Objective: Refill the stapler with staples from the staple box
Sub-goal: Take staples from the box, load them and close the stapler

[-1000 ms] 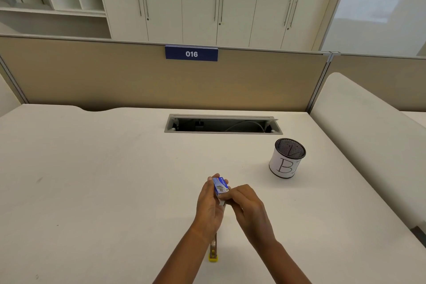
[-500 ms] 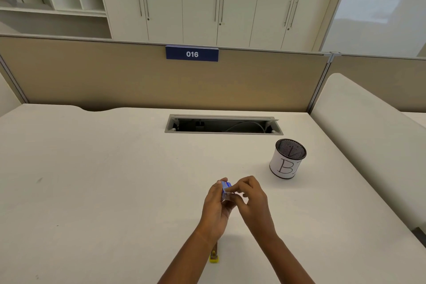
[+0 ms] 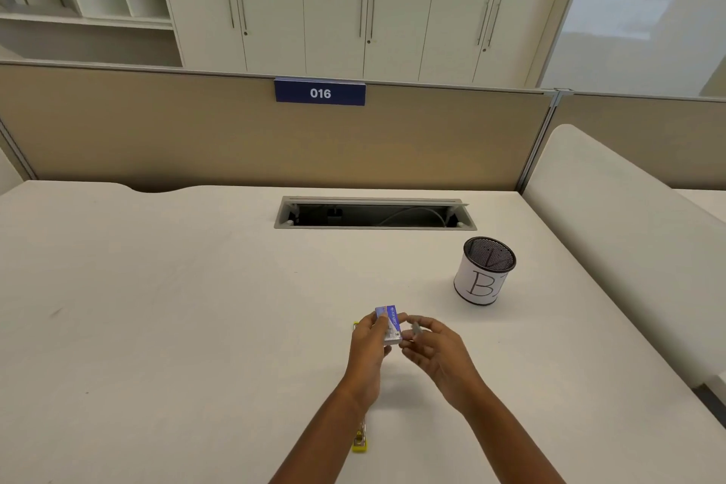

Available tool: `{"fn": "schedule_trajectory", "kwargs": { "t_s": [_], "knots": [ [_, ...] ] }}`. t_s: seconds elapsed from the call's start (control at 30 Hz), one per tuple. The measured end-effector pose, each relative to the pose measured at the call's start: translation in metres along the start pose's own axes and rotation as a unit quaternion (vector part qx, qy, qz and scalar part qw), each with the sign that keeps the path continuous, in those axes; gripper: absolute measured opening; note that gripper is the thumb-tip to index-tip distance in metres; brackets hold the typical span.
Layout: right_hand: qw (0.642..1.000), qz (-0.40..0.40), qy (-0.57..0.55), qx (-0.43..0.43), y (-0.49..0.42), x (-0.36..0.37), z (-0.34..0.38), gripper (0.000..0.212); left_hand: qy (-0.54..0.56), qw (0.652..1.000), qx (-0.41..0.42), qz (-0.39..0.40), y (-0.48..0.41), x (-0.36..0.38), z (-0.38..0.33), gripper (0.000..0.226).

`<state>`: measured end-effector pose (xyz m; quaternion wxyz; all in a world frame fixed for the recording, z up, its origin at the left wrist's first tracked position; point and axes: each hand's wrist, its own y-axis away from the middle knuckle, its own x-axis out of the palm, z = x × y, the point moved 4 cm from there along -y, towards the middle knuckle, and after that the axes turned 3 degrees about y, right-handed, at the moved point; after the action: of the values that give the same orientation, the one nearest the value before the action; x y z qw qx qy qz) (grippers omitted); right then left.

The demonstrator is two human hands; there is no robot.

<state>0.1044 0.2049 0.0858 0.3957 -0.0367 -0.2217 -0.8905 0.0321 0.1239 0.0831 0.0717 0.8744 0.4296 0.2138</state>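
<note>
The left hand gripped the blue staple box above the desk, its long axis running up and away. The right hand pinched a grey staple strip just beside it. The yellow stapler lay lengthwise beneath the left forearm.

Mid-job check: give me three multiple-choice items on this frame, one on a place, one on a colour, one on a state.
1. Where is the stapler?
A. On the desk under the left forearm
B. Inside the mesh cup
C. In the cable slot

2. What colour is the number sign?
A. Red
B. Blue
C. Green

3. What is the left hand doing?
A. Resting flat
B. Holding the staple box
C. Lifting the cup

Answers: A, its yellow end shows on the desk below the forearm; B, blue with white 016; B, fingers wrap the box while the right hand pinches a small grey piece.
</note>
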Motion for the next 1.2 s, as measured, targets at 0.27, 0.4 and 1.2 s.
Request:
{"fn": "schedule_trajectory", "kwargs": {
  "t_s": [0.27,0.4,1.2],
  "knots": [
    [0.994,0.059,-0.014,0.092,-0.007,-0.003,-0.013,0.020,-0.029,0.999,-0.014,0.025,-0.005,0.010,0.013,0.034],
    [0.996,0.000,-0.010,0.094,-0.017,-0.019,-0.012,0.016,-0.052,0.998,-0.010,0.016,-0.006,0.012,0.010,0.034],
    [0.910,-0.310,0.277,0.010,-0.046,-0.123,0.008,0.007,-0.327,0.936,-0.033,-0.129,-0.039,-0.069,0.006,0.030]
  ]
}}
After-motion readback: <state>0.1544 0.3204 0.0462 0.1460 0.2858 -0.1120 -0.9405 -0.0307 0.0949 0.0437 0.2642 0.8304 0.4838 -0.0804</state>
